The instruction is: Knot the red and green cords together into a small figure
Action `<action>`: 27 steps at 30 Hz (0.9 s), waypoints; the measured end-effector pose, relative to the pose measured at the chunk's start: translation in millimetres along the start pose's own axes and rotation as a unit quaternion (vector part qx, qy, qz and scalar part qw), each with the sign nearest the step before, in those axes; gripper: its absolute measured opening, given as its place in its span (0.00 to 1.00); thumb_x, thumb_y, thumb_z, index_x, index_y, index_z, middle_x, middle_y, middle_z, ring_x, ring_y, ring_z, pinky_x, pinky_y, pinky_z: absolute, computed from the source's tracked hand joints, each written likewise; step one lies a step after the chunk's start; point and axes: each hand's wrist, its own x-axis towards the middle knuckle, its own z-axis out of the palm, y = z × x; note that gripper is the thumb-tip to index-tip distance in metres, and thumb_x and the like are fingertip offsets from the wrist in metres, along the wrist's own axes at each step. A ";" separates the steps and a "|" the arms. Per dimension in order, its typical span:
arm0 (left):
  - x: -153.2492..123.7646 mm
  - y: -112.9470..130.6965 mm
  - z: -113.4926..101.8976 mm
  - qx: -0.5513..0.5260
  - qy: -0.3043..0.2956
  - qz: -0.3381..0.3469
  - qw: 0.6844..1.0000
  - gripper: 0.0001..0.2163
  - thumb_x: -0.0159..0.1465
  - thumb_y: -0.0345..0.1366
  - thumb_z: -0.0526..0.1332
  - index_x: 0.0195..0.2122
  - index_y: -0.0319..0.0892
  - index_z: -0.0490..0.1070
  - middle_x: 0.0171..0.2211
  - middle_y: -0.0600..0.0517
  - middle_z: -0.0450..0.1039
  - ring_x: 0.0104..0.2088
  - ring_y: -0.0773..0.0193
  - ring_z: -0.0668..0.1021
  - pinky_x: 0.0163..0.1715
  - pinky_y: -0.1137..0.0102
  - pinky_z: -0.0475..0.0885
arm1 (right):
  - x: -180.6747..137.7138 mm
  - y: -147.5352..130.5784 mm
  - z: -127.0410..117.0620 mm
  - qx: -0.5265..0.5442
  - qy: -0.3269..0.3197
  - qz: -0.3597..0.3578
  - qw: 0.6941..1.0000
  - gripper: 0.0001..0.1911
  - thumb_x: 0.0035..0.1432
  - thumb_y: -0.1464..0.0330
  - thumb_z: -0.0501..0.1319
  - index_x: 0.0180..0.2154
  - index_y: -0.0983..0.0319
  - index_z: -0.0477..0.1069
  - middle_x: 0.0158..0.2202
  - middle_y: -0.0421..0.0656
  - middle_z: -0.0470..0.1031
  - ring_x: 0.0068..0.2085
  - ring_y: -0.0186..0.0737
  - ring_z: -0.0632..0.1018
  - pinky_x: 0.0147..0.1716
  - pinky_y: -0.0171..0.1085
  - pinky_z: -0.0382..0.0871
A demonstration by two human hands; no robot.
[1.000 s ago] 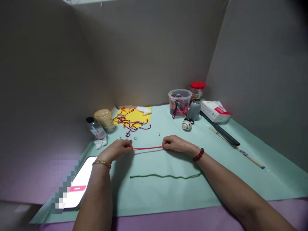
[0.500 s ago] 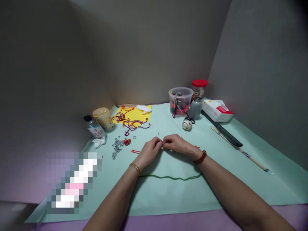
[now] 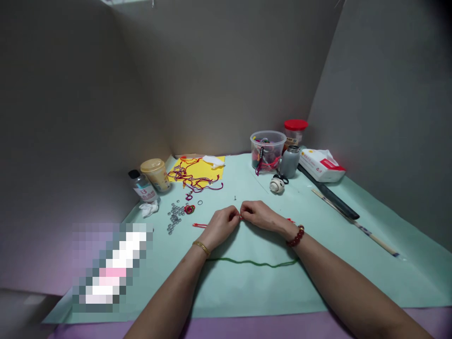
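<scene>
Low over the mat, my left hand (image 3: 221, 226) and my right hand (image 3: 260, 214) meet fingertip to fingertip, both closed in a pinch. Between them shows a tiny bit of red cord (image 3: 241, 217). Doubled red cord ends (image 3: 200, 225) stick out left of my left hand, and a little red shows beyond my right wrist; the stretch between is hidden by my hands. Nearer to me, a green cord (image 3: 250, 262) lies in a wavy line across the mat, its ends passing behind my forearms.
Metal rings (image 3: 174, 217) and a red-green knotted piece (image 3: 189, 209) lie left. Purple cords lie on yellow paper (image 3: 213, 175). Behind stand a clear tub (image 3: 268, 155), a grey jar (image 3: 290, 162) and tissues (image 3: 323, 165). A dark sheath-like strip (image 3: 332, 197) lies right; bottles (image 3: 144, 187) stand left.
The view has shifted slightly. My fingertips have drawn a little apart, and a bit of red now shows more clearly between them.
</scene>
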 end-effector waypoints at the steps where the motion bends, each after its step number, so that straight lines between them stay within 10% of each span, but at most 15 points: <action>1: -0.4 -0.4 0.1 -0.001 0.003 -0.001 1.000 0.08 0.64 0.34 0.53 0.30 0.43 0.68 0.26 0.54 0.72 0.29 0.63 0.72 0.30 0.71 0.61 | -0.3 0.3 -0.3 -0.002 -0.004 -0.003 1.000 0.07 0.54 0.72 0.54 0.30 0.63 0.71 0.26 0.37 0.70 0.30 0.33 0.68 0.30 0.32 0.56; 17: -6.5 7.4 -1.3 0.005 0.064 -0.010 0.998 0.07 0.62 0.31 0.54 0.30 0.42 0.70 0.30 0.52 0.73 0.32 0.64 0.73 0.32 0.71 0.63 | -0.9 1.6 7.6 -0.007 0.058 -0.073 0.996 0.05 0.52 0.72 0.53 0.27 0.61 0.66 0.27 0.38 0.68 0.31 0.35 0.68 0.31 0.34 0.59; 27: -1.3 4.9 -15.5 -0.097 0.111 -0.015 0.989 0.10 0.64 0.36 0.54 0.34 0.42 0.74 0.35 0.52 0.77 0.37 0.63 0.76 0.39 0.71 0.67 | 2.7 -4.1 -14.8 0.247 0.173 -0.012 0.953 0.06 0.52 0.65 0.60 0.29 0.61 0.70 0.26 0.37 0.70 0.30 0.35 0.68 0.33 0.36 0.61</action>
